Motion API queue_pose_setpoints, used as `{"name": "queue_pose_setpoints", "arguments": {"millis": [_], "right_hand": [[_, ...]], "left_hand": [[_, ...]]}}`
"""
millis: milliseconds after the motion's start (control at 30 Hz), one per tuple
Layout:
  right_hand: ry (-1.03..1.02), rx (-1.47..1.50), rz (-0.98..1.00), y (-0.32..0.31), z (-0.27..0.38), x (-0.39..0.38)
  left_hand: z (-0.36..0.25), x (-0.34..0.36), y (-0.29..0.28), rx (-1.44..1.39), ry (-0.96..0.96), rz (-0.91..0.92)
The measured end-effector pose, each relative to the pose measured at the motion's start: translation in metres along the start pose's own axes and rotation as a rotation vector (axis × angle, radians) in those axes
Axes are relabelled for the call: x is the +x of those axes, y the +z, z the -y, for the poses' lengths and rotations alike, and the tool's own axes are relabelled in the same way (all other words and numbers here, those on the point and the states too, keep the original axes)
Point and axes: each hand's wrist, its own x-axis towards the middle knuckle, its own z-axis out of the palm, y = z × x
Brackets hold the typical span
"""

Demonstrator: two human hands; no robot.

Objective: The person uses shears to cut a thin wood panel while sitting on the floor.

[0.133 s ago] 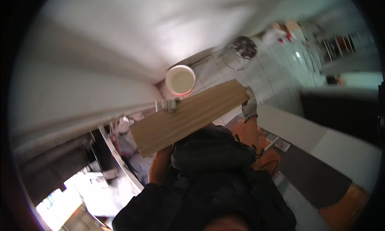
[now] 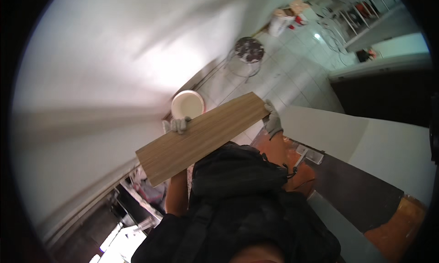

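Note:
A long wood-grain plank (image 2: 203, 137) lies slantwise across my front, above the black bag (image 2: 233, 169) on my body. My left hand (image 2: 178, 125), in a pale knitted glove, is closed over the plank's far long edge, left of its middle. My right hand (image 2: 272, 119), gloved in grey, grips the plank's right end. Just beyond the plank is a white bucket (image 2: 187, 101), partly hidden by it.
A round stool (image 2: 248, 49) stands on white floor tiles (image 2: 295, 80) along the wall (image 2: 91, 57). Farther back are bags (image 2: 281, 23) and a rack (image 2: 366, 14). At my right are a pale board (image 2: 334, 130) and dark panel (image 2: 343, 190). Cluttered items (image 2: 146, 190) lie lower left.
My view has turned a little, so the stool and bucket sit further left in it. The plank and both hands sit slightly further left in the picture, still held the same way.

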Motion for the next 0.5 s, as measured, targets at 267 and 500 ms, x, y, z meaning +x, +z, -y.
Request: {"name": "queue_pose_setpoints", "arguments": {"millis": [267,500], "right_hand": [[0.067,0.23,-0.186,-0.048,0.099,0.13],[-0.262,0.545,-0.268,-0.086,0.208,0.179]], "left_hand": [[0.186,0.232,0.05,0.216,-0.351,0.048],[0.396,0.401,0.128,0.465,-0.878,-0.157]]}}
